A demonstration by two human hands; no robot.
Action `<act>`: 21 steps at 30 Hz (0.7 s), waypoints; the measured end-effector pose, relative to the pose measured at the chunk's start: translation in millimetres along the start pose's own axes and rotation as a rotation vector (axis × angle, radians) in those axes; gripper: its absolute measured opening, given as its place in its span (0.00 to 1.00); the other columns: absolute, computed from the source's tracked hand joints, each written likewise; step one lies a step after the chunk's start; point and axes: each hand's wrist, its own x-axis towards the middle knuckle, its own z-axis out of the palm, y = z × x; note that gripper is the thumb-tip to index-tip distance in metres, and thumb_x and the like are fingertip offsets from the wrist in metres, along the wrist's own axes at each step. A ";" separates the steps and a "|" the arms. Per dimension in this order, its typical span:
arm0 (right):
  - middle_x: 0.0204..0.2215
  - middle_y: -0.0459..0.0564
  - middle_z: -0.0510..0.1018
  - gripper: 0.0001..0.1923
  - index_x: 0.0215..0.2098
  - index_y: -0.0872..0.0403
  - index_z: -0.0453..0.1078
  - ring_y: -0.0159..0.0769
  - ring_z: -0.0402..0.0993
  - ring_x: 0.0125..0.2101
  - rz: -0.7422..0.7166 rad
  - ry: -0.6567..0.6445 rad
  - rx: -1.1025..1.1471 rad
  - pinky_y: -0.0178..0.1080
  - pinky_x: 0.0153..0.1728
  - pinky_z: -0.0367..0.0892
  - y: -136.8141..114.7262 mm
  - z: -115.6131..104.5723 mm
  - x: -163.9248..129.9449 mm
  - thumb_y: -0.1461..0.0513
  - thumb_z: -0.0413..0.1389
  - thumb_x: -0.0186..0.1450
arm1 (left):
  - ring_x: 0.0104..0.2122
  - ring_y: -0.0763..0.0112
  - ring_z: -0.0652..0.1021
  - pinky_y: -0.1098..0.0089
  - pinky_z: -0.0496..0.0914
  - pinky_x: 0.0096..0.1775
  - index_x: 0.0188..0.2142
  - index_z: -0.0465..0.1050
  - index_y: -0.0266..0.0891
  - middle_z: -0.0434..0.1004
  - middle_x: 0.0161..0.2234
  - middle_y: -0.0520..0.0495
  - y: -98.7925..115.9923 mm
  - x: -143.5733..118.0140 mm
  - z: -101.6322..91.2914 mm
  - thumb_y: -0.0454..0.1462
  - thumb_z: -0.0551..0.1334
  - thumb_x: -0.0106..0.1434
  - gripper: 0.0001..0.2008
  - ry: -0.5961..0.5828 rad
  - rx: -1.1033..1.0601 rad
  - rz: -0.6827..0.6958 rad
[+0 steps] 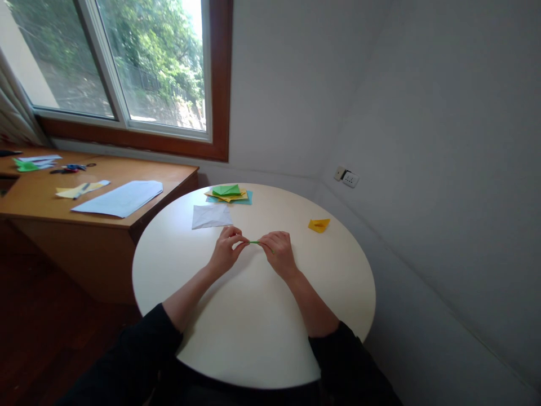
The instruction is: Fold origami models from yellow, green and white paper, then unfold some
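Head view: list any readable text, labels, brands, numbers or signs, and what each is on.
None readable.
Wall socket: any marking too small to read.
White sheets on the desk: too blurred to tell.
Green paper: mostly hidden, no text visible.

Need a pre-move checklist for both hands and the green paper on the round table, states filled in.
1. Left hand pinching one end of the green paper: ok.
2. Right hand gripping the other end: ok.
3. Creases in the green paper visible: cannot tell; it shows as a thin strip, partly hidden by fingers.
4. White paper not touched by the left hand: cannot tell; they overlap in view.
5. Yellow folded piece apart from the right hand: ok.
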 end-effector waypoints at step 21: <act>0.28 0.46 0.76 0.06 0.30 0.52 0.68 0.35 0.68 0.35 0.076 0.026 -0.009 0.40 0.40 0.57 -0.8 -5.2 1.5 0.62 0.51 0.64 | 0.33 0.71 0.69 0.67 0.68 0.36 0.35 0.74 0.42 0.64 0.31 0.49 1.5 0.8 -2.3 0.37 0.61 0.57 0.06 0.115 -0.063 -0.127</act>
